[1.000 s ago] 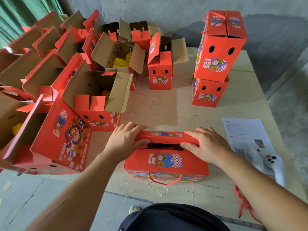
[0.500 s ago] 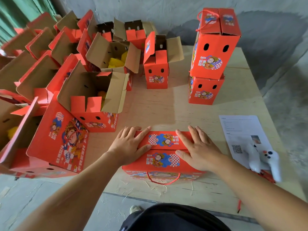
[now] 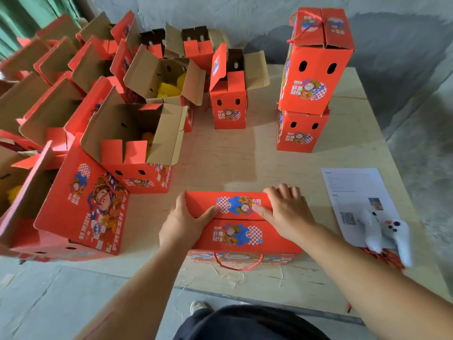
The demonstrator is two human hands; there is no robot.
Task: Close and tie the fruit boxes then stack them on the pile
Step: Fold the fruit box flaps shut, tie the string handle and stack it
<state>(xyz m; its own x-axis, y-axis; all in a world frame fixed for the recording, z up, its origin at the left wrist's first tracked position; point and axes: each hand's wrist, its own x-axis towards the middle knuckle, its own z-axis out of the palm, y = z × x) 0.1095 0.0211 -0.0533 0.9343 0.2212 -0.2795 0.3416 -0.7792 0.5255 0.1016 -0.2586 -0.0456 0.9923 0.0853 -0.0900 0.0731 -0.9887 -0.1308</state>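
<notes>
A red fruit box (image 3: 242, 235) lies at the near edge of the wooden table (image 3: 245, 155), both top flaps folded down flat. A red cord handle (image 3: 237, 265) hangs loose on its front face. My left hand (image 3: 182, 222) grips the box's left end, thumb on the far flap. My right hand (image 3: 286, 212) holds the right end, fingers curled over the far edge and thumb pressing the flap. The pile (image 3: 313, 77) stands at the back right: a closed, tied box on top of another closed box (image 3: 300, 131).
Several open boxes (image 3: 137, 148) with raised flaps crowd the left side, some showing yellow fruit. One narrow open box (image 3: 229, 99) stands mid-table. At the right lie a printed sheet (image 3: 353, 190), a white controller (image 3: 387, 234) and red cords (image 3: 382, 256).
The flaps went from half-raised to flat. My hands, flat on the top half a second ago, have slid outward to the box's two ends and now clasp them.
</notes>
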